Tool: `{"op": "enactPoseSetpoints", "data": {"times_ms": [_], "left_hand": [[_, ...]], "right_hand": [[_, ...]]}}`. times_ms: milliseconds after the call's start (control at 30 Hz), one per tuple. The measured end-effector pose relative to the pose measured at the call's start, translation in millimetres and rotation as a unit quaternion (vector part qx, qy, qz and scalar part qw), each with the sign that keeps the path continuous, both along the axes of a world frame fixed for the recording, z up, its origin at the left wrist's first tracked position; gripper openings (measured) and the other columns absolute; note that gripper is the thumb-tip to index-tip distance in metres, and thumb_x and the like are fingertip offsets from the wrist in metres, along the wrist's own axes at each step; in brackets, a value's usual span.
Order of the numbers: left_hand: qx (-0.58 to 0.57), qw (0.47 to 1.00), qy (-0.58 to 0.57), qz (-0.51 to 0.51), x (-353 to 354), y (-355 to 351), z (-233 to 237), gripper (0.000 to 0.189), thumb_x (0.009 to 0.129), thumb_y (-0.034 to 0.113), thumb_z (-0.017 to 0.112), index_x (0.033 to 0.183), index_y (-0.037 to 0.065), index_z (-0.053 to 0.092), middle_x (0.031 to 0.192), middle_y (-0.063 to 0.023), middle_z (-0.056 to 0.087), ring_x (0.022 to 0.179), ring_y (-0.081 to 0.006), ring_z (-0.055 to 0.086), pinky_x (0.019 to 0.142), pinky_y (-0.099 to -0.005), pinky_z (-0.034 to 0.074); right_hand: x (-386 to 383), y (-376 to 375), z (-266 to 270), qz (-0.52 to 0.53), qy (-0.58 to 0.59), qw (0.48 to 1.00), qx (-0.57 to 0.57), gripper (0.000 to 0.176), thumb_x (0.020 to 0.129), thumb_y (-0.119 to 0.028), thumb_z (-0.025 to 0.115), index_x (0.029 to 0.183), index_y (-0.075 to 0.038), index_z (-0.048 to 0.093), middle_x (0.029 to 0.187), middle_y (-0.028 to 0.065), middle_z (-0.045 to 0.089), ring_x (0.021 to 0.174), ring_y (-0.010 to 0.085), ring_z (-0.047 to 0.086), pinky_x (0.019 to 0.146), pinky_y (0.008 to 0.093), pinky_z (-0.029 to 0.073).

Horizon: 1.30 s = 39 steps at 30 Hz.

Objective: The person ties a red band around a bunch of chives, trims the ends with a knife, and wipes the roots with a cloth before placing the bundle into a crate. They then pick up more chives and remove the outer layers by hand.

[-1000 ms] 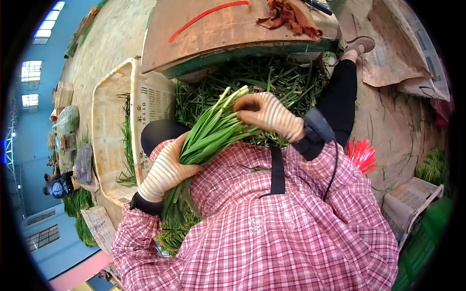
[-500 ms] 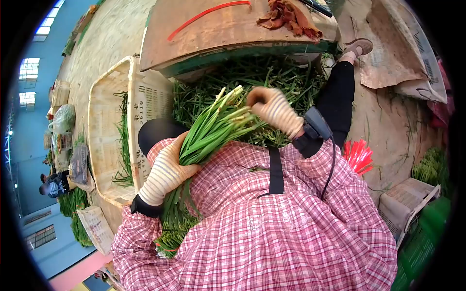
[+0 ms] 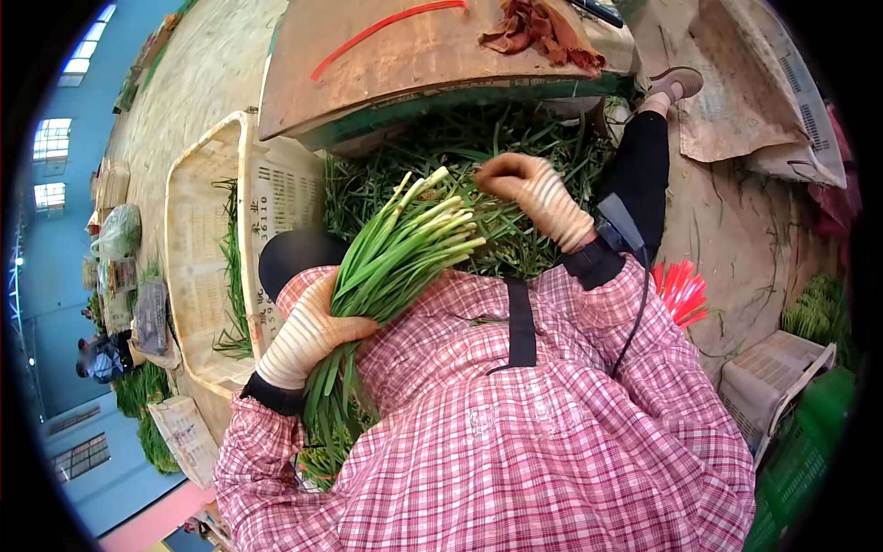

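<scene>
The right hand (image 3: pixel 533 189), in a striped cream knit glove, has come off the pale cut ends it was pressing a second ago and now hovers just beside them, fingers curled; I cannot tell whether it pinches anything. The long bundle of green leafy stalks with whitish stem ends (image 3: pixel 405 253) therefore rests with the left hand (image 3: pixel 308 336) alone, closed tight round its middle against the checked shirt. The ends fan out slightly above the loose heap of green stalks (image 3: pixel 515 147), beside the cream plastic crate (image 3: pixel 198 230).
</scene>
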<state>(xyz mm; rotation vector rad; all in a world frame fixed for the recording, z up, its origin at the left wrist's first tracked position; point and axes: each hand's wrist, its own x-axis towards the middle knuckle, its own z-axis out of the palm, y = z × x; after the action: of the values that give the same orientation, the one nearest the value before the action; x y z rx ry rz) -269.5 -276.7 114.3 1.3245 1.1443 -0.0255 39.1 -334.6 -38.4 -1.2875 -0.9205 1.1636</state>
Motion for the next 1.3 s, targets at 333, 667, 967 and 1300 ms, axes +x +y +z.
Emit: {"op": "enactPoseSetpoints", "data": {"times_ms": [333, 667, 967, 1300], "left_hand": [[-0.117, 0.99, 0.001, 0.073, 3.2, -4.7, 17.1, 0.072, 0.075, -0.007, 0.07, 0.143, 0.003, 0.049, 0.113, -0.0065, 0.066, 0.088, -0.0142, 0.063, 0.076, -0.0259, 0.053], [-0.121, 0.985, -0.03, 0.122, 1.0, -5.5, 6.4, 0.062, 0.08, -0.005, 0.068, 0.139, 0.004, 0.051, 0.1, -0.0051, 0.065, 0.07, -0.0127, 0.06, 0.061, -0.0245, 0.051], [-0.136, 0.981, -0.034, 0.138, 4.5, -5.8, -1.3, 0.049, 0.082, 0.002, 0.068, 0.13, 0.006, 0.055, 0.092, -0.0037, 0.062, 0.06, -0.0114, 0.053, 0.054, -0.024, 0.046], [-0.208, 0.947, -0.116, 0.215, -17.1, -5.3, -5.7, 0.051, 0.084, 0.0, 0.064, 0.132, 0.006, 0.053, 0.103, -0.0045, 0.063, 0.057, -0.0104, 0.049, 0.051, -0.0232, 0.042]], "right_hand": [[30.5, -21.0, 0.3, 0.042, -0.016, 0.994, -0.104, 0.023, 0.083, -0.012, 0.076, 0.099, 0.005, 0.071, 0.085, 0.0104, 0.072, 0.071, 0.0151, 0.067, 0.064, 0.0284, 0.056], [12.7, -6.9, 3.6, 0.014, -0.012, 0.999, -0.038, 0.025, 0.084, -0.017, 0.077, 0.102, 0.0, 0.076, 0.085, 0.0058, 0.075, 0.073, 0.0109, 0.067, 0.068, 0.0282, 0.055], [-29.4, 2.7, 23.2, 0.115, 0.052, 0.99, -0.058, 0.037, 0.08, -0.02, 0.081, 0.107, 0.003, 0.074, 0.086, 0.0084, 0.074, 0.073, 0.0141, 0.065, 0.067, 0.0283, 0.051], [2.0, 2.8, 8.0, -0.008, 0.095, 0.994, 0.049, 0.03, 0.09, -0.017, 0.072, 0.113, 0.003, 0.069, 0.092, 0.0089, 0.074, 0.077, 0.0111, 0.067, 0.068, 0.0262, 0.054]]}}
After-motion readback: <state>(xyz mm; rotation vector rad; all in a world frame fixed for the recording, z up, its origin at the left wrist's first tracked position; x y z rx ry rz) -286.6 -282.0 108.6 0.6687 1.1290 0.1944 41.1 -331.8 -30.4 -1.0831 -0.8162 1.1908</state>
